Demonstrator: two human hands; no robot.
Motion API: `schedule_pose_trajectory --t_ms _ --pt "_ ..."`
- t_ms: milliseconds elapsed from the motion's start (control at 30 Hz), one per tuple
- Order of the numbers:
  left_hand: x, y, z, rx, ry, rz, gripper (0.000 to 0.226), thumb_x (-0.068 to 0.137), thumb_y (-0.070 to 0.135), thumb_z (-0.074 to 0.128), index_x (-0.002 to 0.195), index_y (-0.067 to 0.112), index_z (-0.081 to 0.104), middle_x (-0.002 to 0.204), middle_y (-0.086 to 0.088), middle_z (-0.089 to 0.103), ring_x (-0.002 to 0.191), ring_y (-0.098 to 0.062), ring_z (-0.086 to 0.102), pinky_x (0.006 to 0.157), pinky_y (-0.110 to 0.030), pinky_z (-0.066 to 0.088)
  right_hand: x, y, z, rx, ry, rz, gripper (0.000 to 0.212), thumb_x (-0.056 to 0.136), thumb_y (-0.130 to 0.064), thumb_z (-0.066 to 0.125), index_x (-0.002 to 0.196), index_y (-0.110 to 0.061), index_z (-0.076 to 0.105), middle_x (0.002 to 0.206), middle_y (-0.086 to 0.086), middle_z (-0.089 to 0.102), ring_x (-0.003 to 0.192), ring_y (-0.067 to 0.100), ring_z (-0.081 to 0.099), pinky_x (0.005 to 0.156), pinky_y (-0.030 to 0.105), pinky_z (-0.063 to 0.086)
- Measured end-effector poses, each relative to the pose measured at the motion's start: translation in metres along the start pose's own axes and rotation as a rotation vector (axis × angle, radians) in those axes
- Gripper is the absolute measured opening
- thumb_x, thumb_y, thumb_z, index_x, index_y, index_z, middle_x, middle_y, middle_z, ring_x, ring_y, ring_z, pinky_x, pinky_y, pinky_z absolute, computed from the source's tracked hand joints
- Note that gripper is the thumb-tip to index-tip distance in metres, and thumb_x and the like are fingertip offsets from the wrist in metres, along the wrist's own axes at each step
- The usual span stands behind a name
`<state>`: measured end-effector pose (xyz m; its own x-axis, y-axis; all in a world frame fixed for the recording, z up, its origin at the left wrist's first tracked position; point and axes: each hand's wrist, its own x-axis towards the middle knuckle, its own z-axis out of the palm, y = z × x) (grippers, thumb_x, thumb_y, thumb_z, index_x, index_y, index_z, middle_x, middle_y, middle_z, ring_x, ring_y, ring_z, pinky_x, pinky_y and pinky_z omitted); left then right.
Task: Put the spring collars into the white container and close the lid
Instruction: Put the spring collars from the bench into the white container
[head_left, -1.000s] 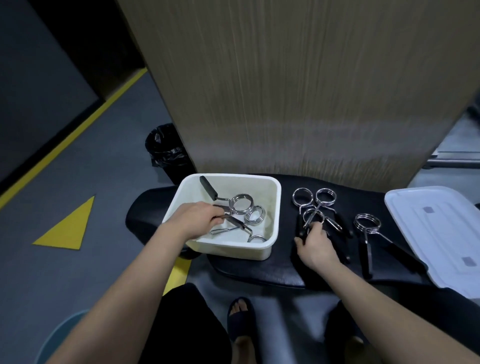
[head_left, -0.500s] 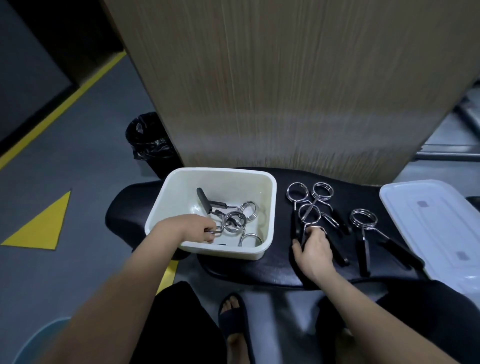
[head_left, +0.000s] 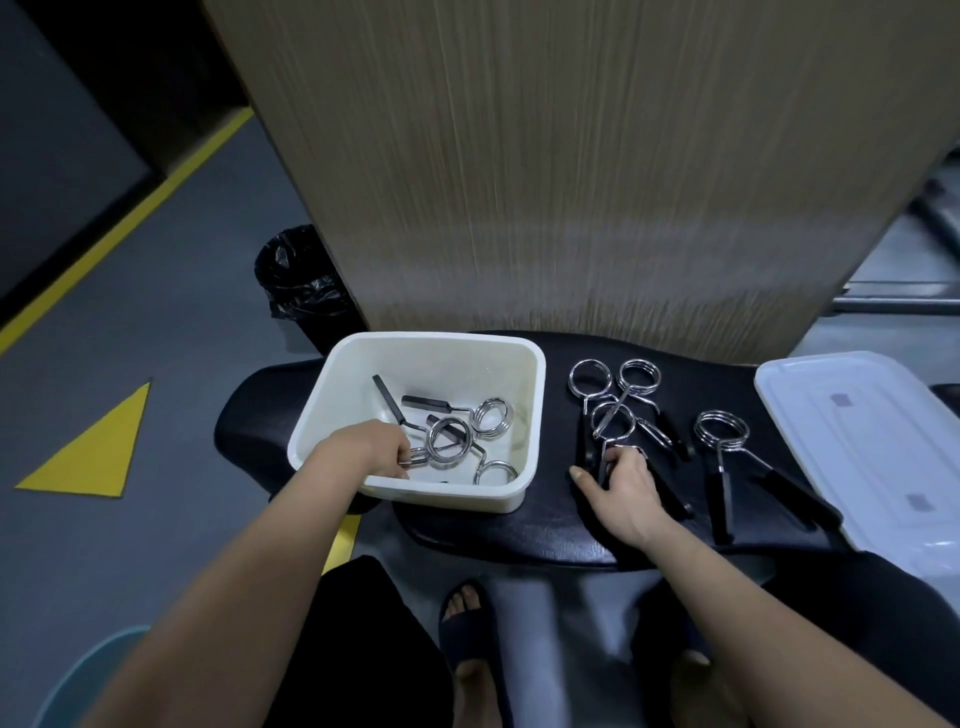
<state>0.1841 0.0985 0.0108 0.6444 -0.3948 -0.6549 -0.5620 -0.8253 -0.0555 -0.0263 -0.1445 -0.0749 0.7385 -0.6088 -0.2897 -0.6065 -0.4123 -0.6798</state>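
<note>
Your left hand (head_left: 371, 451) is reaching down into the white container (head_left: 531, 415), fingers curled around the wire end of a spring collar (head_left: 448, 439) lying in the heap on its floor; whether you are pinching it or letting it go, you cannot tell from here. Your right hand (head_left: 623, 486) is the nearer one to the loose collars on the black padded bench (head_left: 519, 535): it is closing around the handle end of the nearest collar in the cluster of three (head_left: 613, 421), whose long axis is running away from you, ring far, handles under your palm. The container is lying to the left of that grip, just beside. A fourth collar (head_left: 721, 439) is sitting apart further right, handles splayed toward you. The lid (head_left: 878, 441) is lying off, at far right.
</note>
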Motion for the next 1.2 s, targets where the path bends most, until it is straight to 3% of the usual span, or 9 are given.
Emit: schedule_pose_trajectory --t_ms 200,367,467,633,733,900,1033,1133,1200 --pt "-0.008 -0.006 -0.008 -0.123 0.053 0.018 0.020 0.082 0.023 0.077 0.101 0.029 0.078 0.103 0.006 0.068 0.095 -0.017 0.064 0.091 -0.035 0.054 0.002 0.000 -0.003 0.052 -0.002 -0.019 0.059 0.082 -0.041 0.074 0.119 -0.002 0.049 0.106 0.006 0.045 0.105 0.028 0.052 0.095 0.033 0.040" --pt "-0.011 -0.005 -0.009 -0.135 0.013 0.139 0.037 0.082 0.006 0.069 0.110 0.029 0.077 0.097 0.007 0.067 0.087 -0.013 0.059 0.078 -0.024 0.046 0.004 0.003 0.000 0.019 0.005 -0.023 0.059 0.083 -0.039 0.074 0.120 -0.001 0.049 0.112 0.014 0.051 0.108 0.031 0.052 0.096 0.035 0.040" --pt "-0.011 -0.005 -0.010 -0.098 0.014 0.181 0.045 0.081 0.001 0.066 0.114 0.029 0.075 0.105 0.003 0.070 0.090 -0.014 0.061 0.082 -0.027 0.052 0.005 0.006 0.004 -0.023 0.026 -0.041 0.059 0.084 -0.037 0.073 0.123 0.001 0.048 0.118 0.017 0.051 0.113 0.033 0.050 0.099 0.037 0.038" --pt "-0.007 -0.005 -0.009 -0.027 -0.024 0.184 0.050 0.077 0.001 0.060 0.105 0.039 0.078 0.102 0.016 0.074 0.091 -0.013 0.068 0.075 -0.025 0.055 0.007 0.008 0.010 -0.082 0.037 -0.016 0.060 0.085 -0.039 0.070 0.126 -0.001 0.048 0.123 0.019 0.050 0.118 0.036 0.049 0.102 0.040 0.039" --pt "-0.006 -0.006 -0.012 -0.025 -0.105 0.148 0.044 0.081 0.008 0.061 0.106 0.040 0.078 0.097 0.019 0.070 0.091 -0.012 0.065 0.074 -0.024 0.051 0.007 0.008 0.015 -0.128 0.057 -0.006 0.061 0.085 -0.041 0.070 0.127 -0.003 0.047 0.123 0.019 0.049 0.118 0.038 0.048 0.101 0.042 0.039" --pt "0.000 -0.005 -0.011 -0.027 -0.106 0.073 0.031 0.086 0.019 0.066 0.110 0.034 0.077 0.113 0.009 0.070 0.101 -0.016 0.063 0.089 -0.030 0.052 0.006 0.004 0.018 -0.169 0.081 0.004 0.060 0.085 -0.041 0.070 0.126 -0.003 0.046 0.122 0.020 0.049 0.117 0.040 0.048 0.100 0.045 0.039" --pt "0.002 -0.008 -0.005 0.019 -0.093 0.047 0.037 0.090 0.032 0.065 0.127 0.029 0.067 0.135 0.005 0.062 0.120 -0.020 0.058 0.102 -0.038 0.048 0.005 0.001 0.014 -0.172 0.077 0.009 0.060 0.085 -0.043 0.069 0.125 -0.004 0.046 0.122 0.019 0.048 0.117 0.039 0.047 0.100 0.044 0.038" --pt "-0.010 -0.010 -0.009 -0.106 -0.006 0.030 0.035 0.085 0.044 0.070 0.113 0.025 0.073 0.118 0.005 0.068 0.108 -0.019 0.062 0.098 -0.039 0.050 0.005 -0.003 0.009 -0.134 0.018 0.026 0.066 0.085 -0.047 0.068 0.127 -0.003 0.045 0.125 0.019 0.047 0.121 0.037 0.045 0.105 0.041 0.036" --pt "-0.024 -0.004 -0.016 -0.241 0.153 0.049 0.029 0.086 0.047 0.068 0.105 0.025 0.074 0.105 0.006 0.069 0.098 -0.018 0.063 0.090 -0.037 0.052 0.004 -0.006 0.001 -0.111 -0.021 0.045 0.064 0.085 -0.049 0.066 0.124 -0.001 0.048 0.124 0.019 0.050 0.119 0.036 0.047 0.104 0.039 0.037"
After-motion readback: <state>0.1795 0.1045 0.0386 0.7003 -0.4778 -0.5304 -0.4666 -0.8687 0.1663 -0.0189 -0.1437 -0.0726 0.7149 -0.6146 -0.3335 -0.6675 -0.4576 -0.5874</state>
